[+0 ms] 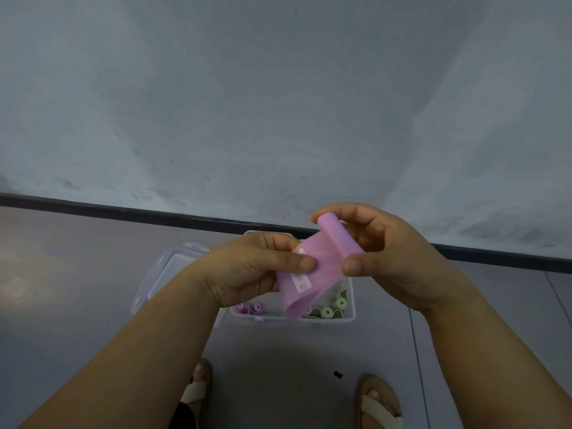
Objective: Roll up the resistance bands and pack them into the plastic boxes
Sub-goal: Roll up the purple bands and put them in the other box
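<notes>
A grey floor (77, 258) meets a pale, scuffed wall (278, 103) at a dark skirting strip (154, 212). On the floor stands a clear plastic box (349, 317) with rolled bands (327, 311) inside, its lid (173, 267) just beside. Above the box, the left grip (257, 267) pinches the pink band (322, 258) flat; the right grip (390, 255) curls round its rolled end

From my end it's all sitting on a grey floor (77, 274), smooth, with a couple of thin seams (416, 351) running down the right side. A clear plastic box (263, 318) sits on it close to the black skirting strip (123, 209), and its lid (173, 267) lies flat just to the left, touching or nearly so. Nearer to me there's a tiny black bit (338, 374) between two sandalled feet, left (198, 388) and right (379, 404).
</notes>
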Demonstrator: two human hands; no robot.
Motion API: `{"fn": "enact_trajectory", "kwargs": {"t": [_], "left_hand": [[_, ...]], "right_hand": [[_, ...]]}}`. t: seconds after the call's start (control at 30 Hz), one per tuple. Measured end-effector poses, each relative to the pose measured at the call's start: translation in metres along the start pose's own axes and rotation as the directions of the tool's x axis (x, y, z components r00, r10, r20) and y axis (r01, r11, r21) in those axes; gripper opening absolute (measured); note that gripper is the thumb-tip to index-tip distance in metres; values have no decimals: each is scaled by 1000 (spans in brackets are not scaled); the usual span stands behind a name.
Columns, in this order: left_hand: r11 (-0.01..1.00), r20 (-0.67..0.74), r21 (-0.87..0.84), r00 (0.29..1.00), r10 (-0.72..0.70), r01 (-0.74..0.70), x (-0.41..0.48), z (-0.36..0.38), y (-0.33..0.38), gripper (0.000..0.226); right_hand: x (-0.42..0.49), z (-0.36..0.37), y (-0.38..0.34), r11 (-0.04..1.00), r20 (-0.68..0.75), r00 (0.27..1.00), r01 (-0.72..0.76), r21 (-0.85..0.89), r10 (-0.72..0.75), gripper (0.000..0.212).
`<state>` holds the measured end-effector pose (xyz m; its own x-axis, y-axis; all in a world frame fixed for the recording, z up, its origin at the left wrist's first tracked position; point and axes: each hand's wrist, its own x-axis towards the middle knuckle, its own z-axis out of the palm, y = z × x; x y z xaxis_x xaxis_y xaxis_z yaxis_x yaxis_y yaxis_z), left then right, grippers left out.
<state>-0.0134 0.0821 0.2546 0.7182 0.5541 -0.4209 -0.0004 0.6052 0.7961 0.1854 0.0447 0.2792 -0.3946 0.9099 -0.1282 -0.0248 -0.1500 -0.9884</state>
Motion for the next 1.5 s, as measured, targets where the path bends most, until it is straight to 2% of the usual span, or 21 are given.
{"fn": "enact_trajectory", "kwargs": {"t": [0.1, 0.23, 0.33, 0.47, 0.57, 0.7, 0.77, 0.9, 1.07, 1.23, 1.33, 1.4, 1.5], "left_hand": [[1000, -21, -6, 999, -24, 24, -1, -1, 1, 44], [999, -28, -15, 999, -36, 35, -1, 2, 1, 50], [997, -75, 57, 996, -49, 54, -1, 4, 0, 45], [998, -76, 31, 996, -48, 51, -2, 8, 0, 33], [994, -126, 96, 991, -40, 53, -3, 11, -1, 21], [975, -225, 202, 973, -50, 97, 0, 12, -3, 24], [975, -235, 202, 971, -40, 89, 0, 13, -2, 24], [985, -225, 163, 974, -21, 59, -2, 11, -2, 24], [989, -169, 134, 985, -37, 60, -2, 9, -2, 10], [986, -136, 152, 990, -43, 63, -1, 9, -4, 27], [981, -183, 175, 982, -47, 80, 0, 9, -5, 17], [982, -218, 171, 975, -38, 77, 0, 8, -6, 18], [988, -221, 139, 975, -37, 69, 0, 6, -4, 18]], "right_hand": [[-2, 0, -1, 999, 5, 1000, -13, -41, 14, 52], [-3, 0, -3, 964, 7, 998, -59, -259, 63, 64], [-2, 2, -3, 912, -2, 999, -46, -408, 49, 61], [-1, 2, -2, 867, -15, 1000, -1, -499, -8, 59], [-1, 2, 1, 817, 11, 1000, 22, -576, -20, 56], [1, 4, 5, 754, 37, 999, 31, -656, -9, 55], [1, 5, 6, 753, 43, 999, 33, -657, -6, 58], [-1, 5, 2, 827, 28, 997, -41, -560, 69, 69], [-2, 3, 0, 888, 57, 996, -32, -459, 66, 61], [-2, 3, 0, 860, 51, 997, -27, -509, 62, 53], [-1, 5, 0, 810, 39, 998, -15, -587, 46, 51], [-1, 7, 0, 790, 38, 998, -8, -613, 40, 54], [0, 9, -1, 820, 24, 998, -37, -572, 62, 63]]}}
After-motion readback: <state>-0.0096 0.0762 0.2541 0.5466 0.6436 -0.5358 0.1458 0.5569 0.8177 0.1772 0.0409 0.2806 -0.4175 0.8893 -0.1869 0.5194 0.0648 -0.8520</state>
